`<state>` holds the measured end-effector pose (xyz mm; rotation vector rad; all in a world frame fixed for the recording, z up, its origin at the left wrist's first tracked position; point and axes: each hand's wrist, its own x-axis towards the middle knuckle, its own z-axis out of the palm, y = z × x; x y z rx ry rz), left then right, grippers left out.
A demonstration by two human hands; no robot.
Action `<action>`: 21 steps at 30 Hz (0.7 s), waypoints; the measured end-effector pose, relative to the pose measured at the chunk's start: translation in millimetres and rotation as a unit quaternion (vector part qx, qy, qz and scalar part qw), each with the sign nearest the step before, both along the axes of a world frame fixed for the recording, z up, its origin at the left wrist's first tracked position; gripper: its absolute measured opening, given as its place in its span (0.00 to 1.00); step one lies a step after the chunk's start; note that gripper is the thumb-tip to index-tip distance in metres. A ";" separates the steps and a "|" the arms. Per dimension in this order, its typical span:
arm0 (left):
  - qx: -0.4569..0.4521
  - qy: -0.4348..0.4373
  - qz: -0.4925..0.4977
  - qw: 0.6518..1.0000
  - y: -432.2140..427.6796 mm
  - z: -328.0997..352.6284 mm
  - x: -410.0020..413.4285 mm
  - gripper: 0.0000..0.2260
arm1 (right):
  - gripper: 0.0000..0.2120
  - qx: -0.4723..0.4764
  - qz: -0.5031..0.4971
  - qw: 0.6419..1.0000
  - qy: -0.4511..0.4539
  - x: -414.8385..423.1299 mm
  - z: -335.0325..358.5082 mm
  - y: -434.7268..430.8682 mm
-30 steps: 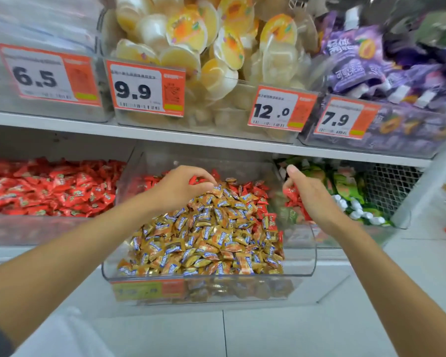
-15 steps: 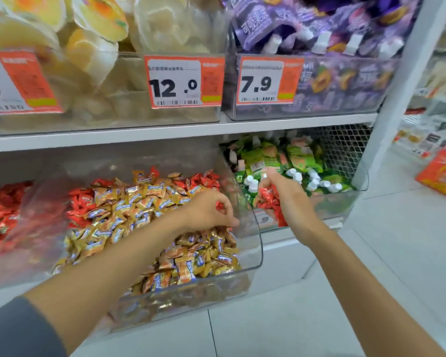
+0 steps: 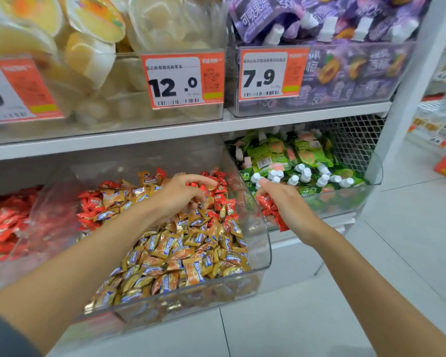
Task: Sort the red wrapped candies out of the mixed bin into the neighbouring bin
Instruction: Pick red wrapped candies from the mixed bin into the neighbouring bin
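On a store shelf, left grip curls over red candies at the far right corner of the mixed bin, hold unclear; right grip clutches a red bunch.

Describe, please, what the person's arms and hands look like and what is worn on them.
The left hand and right hand are bare, with no gloves, rings or watch to be seen. The left arm has a dark grey-blue sleeve at the lower left corner of the view, and its forearm is uncovered. The right arm is uncovered as far as the view shows.
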<state>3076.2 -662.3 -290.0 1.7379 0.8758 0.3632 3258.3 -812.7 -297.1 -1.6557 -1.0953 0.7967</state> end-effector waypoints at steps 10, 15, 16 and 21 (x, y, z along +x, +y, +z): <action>0.222 0.214 -0.164 0.937 6.3 0.7 14.8 0.07 | 0.26 -0.003 0.005 1.000 0.012 5.2 -2.0 -3.6; 0.195 0.373 -0.214 0.882 37.5 41.8 -36.7 0.05 | 0.26 0.006 0.005 1.000 0.013 7.5 -2.4 -5.0; 0.202 0.347 -0.196 0.895 37.8 45.4 -37.7 0.07 | 0.27 0.003 0.010 1.000 0.010 7.3 -3.7 -4.5; 0.240 0.154 -0.110 0.952 15.0 17.4 2.3 0.15 | 0.24 -0.011 0.010 1.000 0.001 0.9 -3.4 -0.9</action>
